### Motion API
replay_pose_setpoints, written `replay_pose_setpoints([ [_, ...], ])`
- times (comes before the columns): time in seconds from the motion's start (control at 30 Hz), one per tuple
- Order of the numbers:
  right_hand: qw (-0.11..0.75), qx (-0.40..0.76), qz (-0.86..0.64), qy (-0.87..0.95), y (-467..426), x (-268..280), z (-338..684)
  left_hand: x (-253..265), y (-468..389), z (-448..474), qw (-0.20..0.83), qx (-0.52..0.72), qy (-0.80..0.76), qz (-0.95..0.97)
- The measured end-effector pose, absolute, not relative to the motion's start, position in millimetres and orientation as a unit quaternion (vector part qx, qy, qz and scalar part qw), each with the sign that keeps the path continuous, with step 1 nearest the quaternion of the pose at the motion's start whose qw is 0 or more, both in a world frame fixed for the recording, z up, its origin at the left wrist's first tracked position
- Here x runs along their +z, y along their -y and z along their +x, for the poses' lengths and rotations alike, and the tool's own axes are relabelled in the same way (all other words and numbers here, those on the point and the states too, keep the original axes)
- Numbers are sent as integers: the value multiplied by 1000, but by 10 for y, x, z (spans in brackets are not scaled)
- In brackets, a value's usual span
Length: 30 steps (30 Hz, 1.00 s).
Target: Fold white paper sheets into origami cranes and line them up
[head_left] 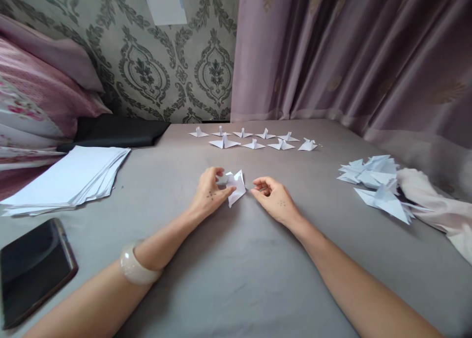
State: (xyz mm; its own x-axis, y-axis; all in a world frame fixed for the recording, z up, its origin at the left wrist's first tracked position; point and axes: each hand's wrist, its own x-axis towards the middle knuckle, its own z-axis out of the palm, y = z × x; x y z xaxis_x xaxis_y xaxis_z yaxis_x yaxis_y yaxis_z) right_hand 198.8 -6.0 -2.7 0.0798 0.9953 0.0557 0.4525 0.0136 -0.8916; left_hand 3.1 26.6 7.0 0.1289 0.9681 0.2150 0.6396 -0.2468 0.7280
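A small white folded paper crane (238,186) is held just above the grey cloth, near the middle of the view. My left hand (212,190) pinches its left side between thumb and fingers. To its right, my right hand (272,196) is close to the crane's right edge, with thumb and index fingertips almost together and the other fingers curled. Whether anything thin lies between those fingertips, or whether they touch the paper, is too small to make out. A pale bangle is on my left wrist.
Several white paper cranes (224,141) stand in two rows at the back. More folded cranes (379,176) are heaped at right beside a pale cloth (431,195). Stacked white paper (70,178), a phone (37,274) and a flat black item (121,130) lie at left.
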Motion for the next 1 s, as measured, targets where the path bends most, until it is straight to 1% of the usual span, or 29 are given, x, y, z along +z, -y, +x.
replay_pose_setpoints([
  [0.07, 404, 328, -610, 597, 56, -38, 1969, 46, -358, 31, 277, 351, -524, 725],
  [0.17, 401, 325, -598, 613, 63, -32, 1941, 7, -432, 63, 380, 333, -479, 718],
  [0.23, 387, 319, -596, 627, 75, -23, 1929, -16, -417, 96, 404, 331, -465, 715],
  [0.27, 378, 315, -597, 634, 82, -17, 1925, -24, -392, 111, 393, 334, -467, 719],
  [0.4, 347, 311, -608, 643, 110, 11, 1916, -23, -265, 148, 295, 336, -489, 749],
  [0.47, 342, 307, -611, 645, 120, 26, 1913, -8, -222, 158, 270, 331, -493, 758],
  [0.67, 347, 267, -591, 678, 138, 65, 1899, 30, -188, 172, 242, 328, -496, 766],
  [0.83, 356, 279, -562, 692, 148, 105, 1840, 55, -177, 176, 204, 303, -477, 799],
  [1.0, 374, 263, -593, 663, 109, 105, 1775, 66, -165, 182, 191, 275, -452, 827],
])
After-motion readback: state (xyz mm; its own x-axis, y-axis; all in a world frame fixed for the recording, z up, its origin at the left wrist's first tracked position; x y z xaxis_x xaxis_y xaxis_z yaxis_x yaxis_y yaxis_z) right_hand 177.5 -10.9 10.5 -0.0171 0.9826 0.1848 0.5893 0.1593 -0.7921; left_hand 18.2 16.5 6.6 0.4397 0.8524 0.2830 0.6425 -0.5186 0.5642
